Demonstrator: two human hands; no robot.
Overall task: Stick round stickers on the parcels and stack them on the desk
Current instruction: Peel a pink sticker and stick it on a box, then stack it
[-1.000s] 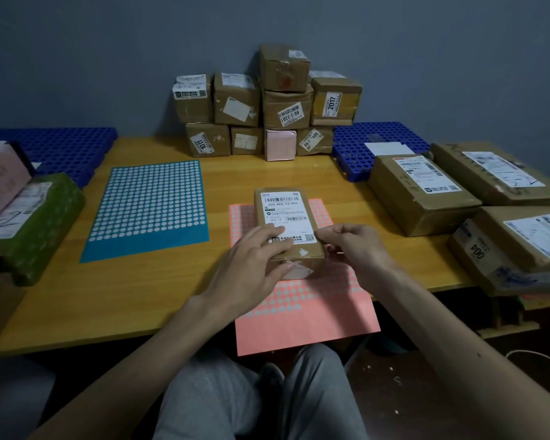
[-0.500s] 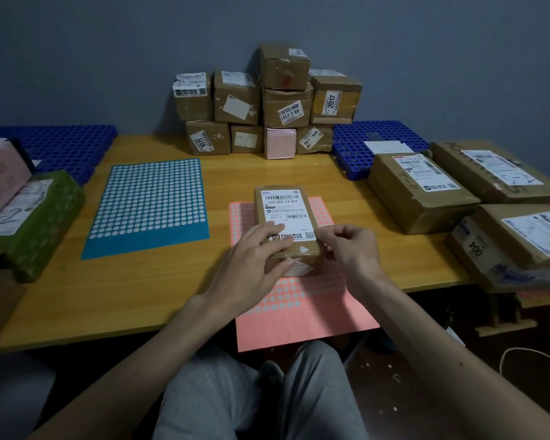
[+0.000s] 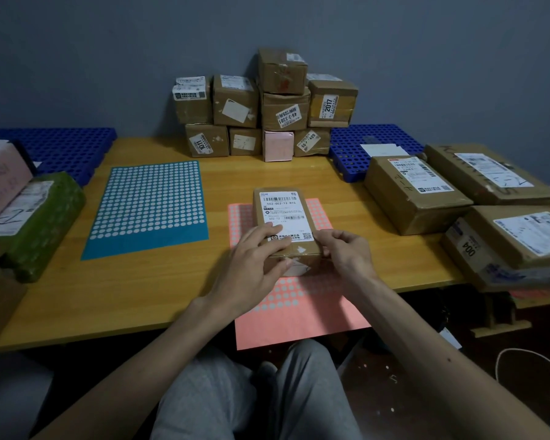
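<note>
While the left hand (image 3: 254,265) lays near-straight fingers flat on the label, the parcel (image 3: 283,211) runs lengthwise away from both hands, on the pink sticker sheet (image 3: 299,312). The right hand (image 3: 346,252) curls thumb and forefinger together at the parcel's near right corner. I cannot tell whether they pinch a sticker. That hand seems better placed for pressing.

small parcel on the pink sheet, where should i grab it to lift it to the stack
Grip the small parcel by its two long sides near mid-length, coming from above, probably: it lies flat on the pink sticker sheet, long axis pointing away, narrow across.
</note>
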